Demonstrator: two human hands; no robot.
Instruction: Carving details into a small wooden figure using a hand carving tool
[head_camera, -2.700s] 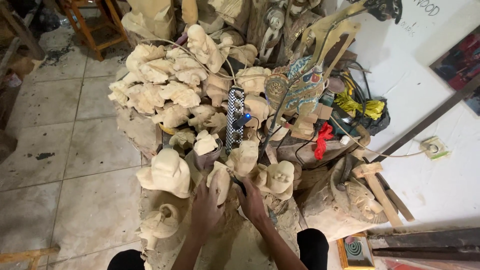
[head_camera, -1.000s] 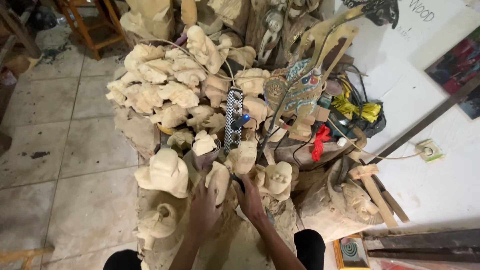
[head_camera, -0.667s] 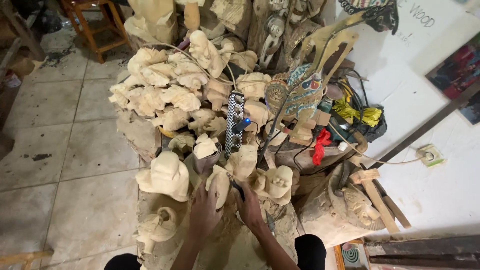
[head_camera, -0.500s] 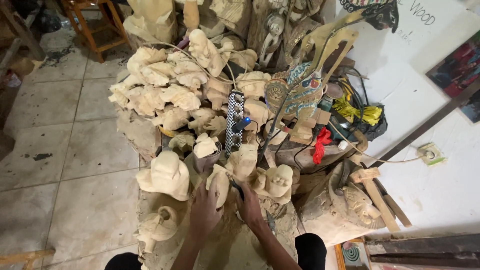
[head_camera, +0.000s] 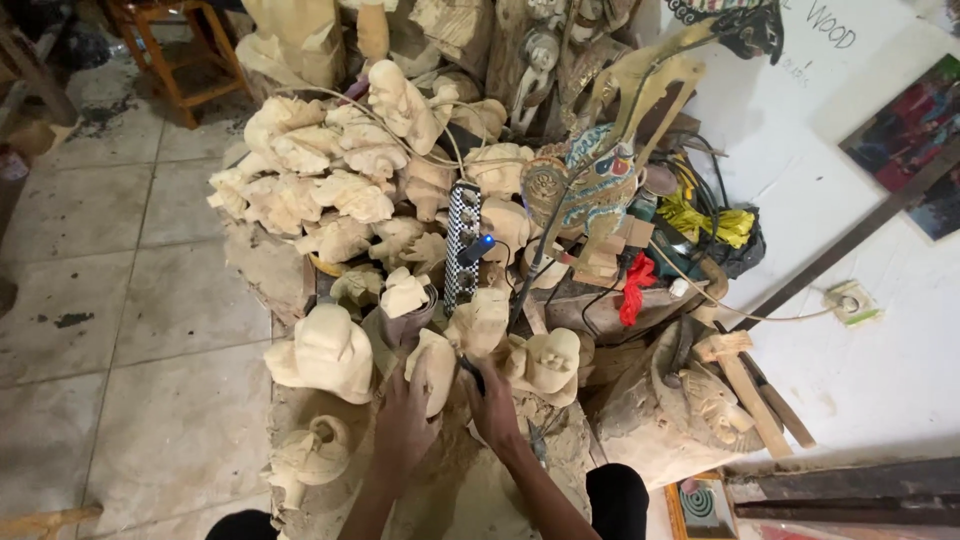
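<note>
My left hand (head_camera: 403, 418) grips a pale unfinished wooden carving (head_camera: 434, 365) that stands upright on the dusty work block (head_camera: 455, 495). My right hand (head_camera: 494, 408) is closed around a dark carving tool (head_camera: 470, 370) whose tip meets the carving's right side. Both hands sit low in the centre, close together, with my forearms coming up from the bottom edge.
A heap of pale rough carvings (head_camera: 330, 190) fills the area behind. A large wooden head (head_camera: 325, 352) lies left, a small carved face (head_camera: 552, 360) right, a checkered strip (head_camera: 461, 240) and a painted figure (head_camera: 590, 180) beyond. Tiled floor (head_camera: 120, 330) spreads left; a wooden stool (head_camera: 175, 55) stands far left.
The hands stay on the carving with only slight shifts. The view has drifted a little, with no object moved.
</note>
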